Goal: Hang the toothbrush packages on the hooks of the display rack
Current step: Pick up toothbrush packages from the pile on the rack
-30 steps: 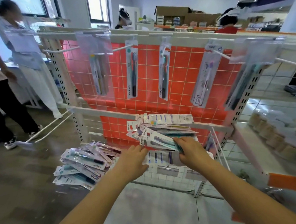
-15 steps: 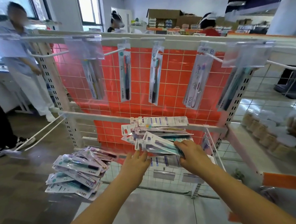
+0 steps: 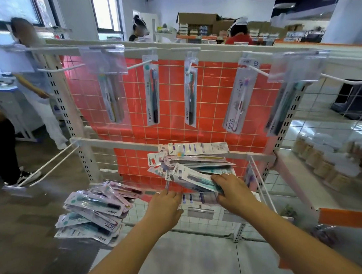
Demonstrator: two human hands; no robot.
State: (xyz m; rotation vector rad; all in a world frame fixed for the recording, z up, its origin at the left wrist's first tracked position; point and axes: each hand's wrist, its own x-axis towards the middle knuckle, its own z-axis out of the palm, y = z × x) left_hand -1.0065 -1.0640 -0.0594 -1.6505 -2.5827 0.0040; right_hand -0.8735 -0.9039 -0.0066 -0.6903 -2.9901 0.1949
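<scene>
Right hand (image 3: 231, 191) gripping fanned toothbrush packages (image 3: 196, 178), long axes running up-left; left hand (image 3: 164, 202) pinching one card's hang-hole end, hooks (image 3: 139, 64) overhead.

Retail shop floor, or a mock-up of one. Evidence: white display rack (image 3: 192, 51) with wire grid panel and orange backing; long peg hooks (image 3: 139, 64) carrying clear price-tag holders (image 3: 103, 59); carded toothbrush packages (image 3: 151, 90) hung singly. Behind: stocked shelving (image 3: 193, 29), cardboard boxes (image 3: 197, 18), other people standing about. Tiled floor.
</scene>
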